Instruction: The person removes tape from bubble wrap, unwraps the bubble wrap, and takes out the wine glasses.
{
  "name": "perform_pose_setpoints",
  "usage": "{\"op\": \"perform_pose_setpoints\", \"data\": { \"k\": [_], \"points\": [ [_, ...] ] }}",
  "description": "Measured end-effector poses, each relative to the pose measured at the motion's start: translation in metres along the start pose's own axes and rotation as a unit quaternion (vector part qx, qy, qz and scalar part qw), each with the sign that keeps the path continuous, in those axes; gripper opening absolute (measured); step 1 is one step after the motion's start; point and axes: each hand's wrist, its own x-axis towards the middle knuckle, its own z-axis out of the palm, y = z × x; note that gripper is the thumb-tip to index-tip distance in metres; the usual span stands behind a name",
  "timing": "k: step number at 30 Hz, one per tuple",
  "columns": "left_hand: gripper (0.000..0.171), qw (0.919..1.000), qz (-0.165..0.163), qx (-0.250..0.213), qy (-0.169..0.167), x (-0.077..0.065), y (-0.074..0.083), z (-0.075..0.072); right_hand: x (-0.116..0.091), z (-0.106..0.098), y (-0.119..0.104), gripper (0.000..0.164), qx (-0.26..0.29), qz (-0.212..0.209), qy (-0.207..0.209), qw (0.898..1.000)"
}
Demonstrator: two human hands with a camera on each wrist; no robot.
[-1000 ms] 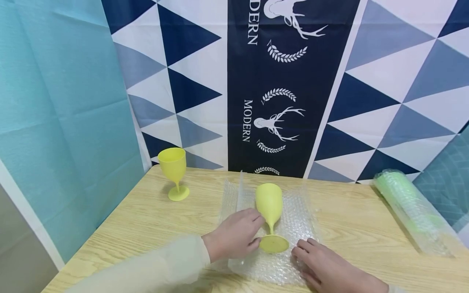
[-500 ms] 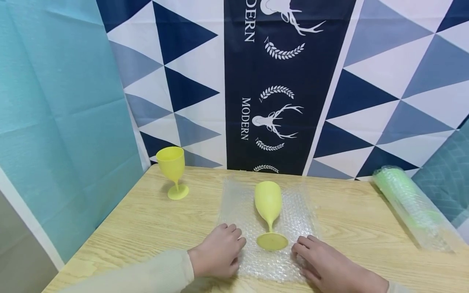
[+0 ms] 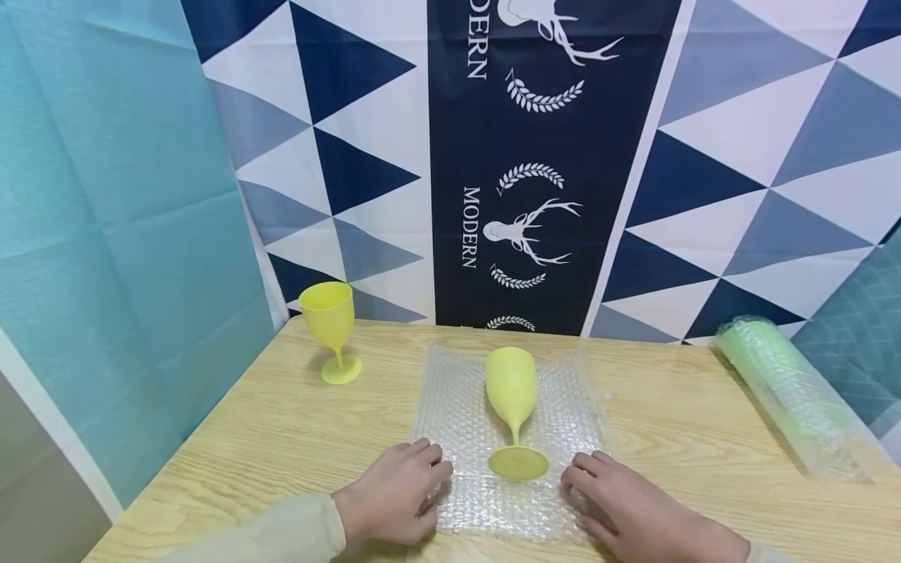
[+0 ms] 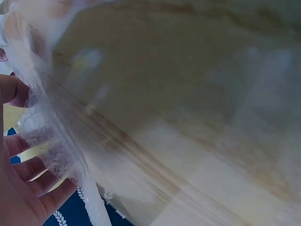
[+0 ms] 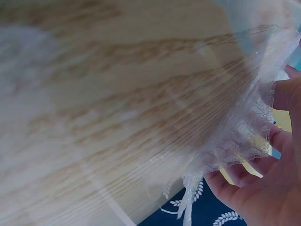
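A yellow goblet (image 3: 511, 383) lies on its side on a clear sheet of bubble wrap (image 3: 479, 504), its foot toward me and its bowl toward the wall. My left hand (image 3: 397, 493) holds the sheet's left edge near the front, and my right hand (image 3: 637, 504) holds the right edge opposite. In the left wrist view, wrinkled bubble wrap (image 4: 51, 127) runs along the thumb and fingertips. Likewise, the right wrist view has crumpled bubble wrap (image 5: 244, 132) at the right fingers. Neither hand touches the goblet.
Another yellow goblet (image 3: 331, 328) stands upright at the back left of the wooden table (image 3: 281, 438). A green roll in bubble wrap (image 3: 791, 399) lies at the right. A patterned cloth (image 3: 383, 156) hangs behind the table, with a turquoise cloth (image 3: 120, 219) at the left.
My left hand has moved left, away from the lying goblet, and the sheet's raised left part now lies flat and wider. My right hand has stayed at the right edge.
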Motion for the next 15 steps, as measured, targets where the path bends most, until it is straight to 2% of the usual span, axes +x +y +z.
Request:
{"op": "perform_pose_setpoints", "data": {
  "k": [9, 15],
  "points": [
    [0.021, 0.9997, -0.007, -0.01, -0.02, 0.0028, 0.0009, -0.0023, -0.0004, 0.0001, -0.0009, 0.022, 0.002, 0.001, 0.003, 1.0],
    [0.023, 0.9981, -0.012, 0.015, -0.058, 0.0085, 0.0038, -0.0063, -0.0006, 0.0001, -0.0009, 0.021, -0.001, -0.003, 0.006, 1.0]
  ]
}}
